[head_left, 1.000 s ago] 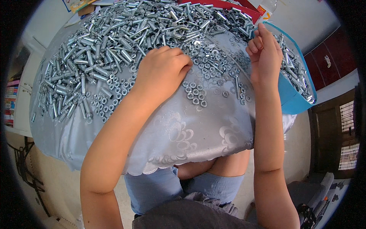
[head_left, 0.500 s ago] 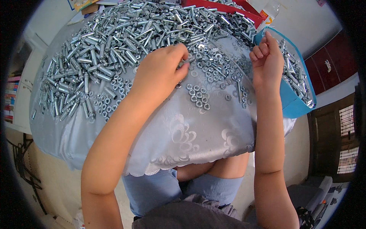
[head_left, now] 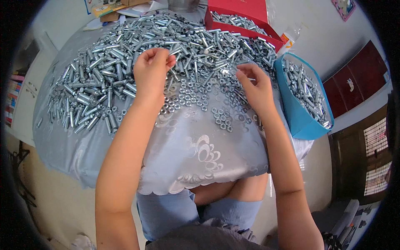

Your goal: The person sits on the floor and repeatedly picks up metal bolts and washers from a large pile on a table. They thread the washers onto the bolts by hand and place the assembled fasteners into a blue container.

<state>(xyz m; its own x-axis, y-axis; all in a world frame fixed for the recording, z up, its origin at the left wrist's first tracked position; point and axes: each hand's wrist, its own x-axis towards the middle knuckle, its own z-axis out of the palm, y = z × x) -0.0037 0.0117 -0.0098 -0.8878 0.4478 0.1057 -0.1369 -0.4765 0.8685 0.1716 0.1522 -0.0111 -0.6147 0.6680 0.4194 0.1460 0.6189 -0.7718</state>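
A big heap of silver sleeve anchor bolts and metal tubes point(head_left: 112, 62) covers the far part of the table. My left hand point(head_left: 151, 77) is over the heap's near side, fingers curled in toward the thumb; anything in them is hidden. Loose hex nuts point(head_left: 189, 93) lie just right of its wrist. My right hand point(head_left: 257, 89) hovers above the scattered nuts and washers at the right, its fingers bent and a gap between thumb and forefinger. A small cluster of nuts point(head_left: 221, 118) sits between the hands, nearer the table's edge.
A blue box point(head_left: 302, 125) full of assembled bolts stands at the table's right edge. Behind the heap is a red box point(head_left: 237, 10) with more bolts, beside a metal bucket point(head_left: 183, 5). Papers and cardboard lie at the far left. A patterned grey tablecloth point(head_left: 204, 154) hangs over my lap.
My right hand has moved left from the blue box to above the nuts and washers. My left hand has drawn back leftward from the nuts to the heap. The view has shifted slightly.
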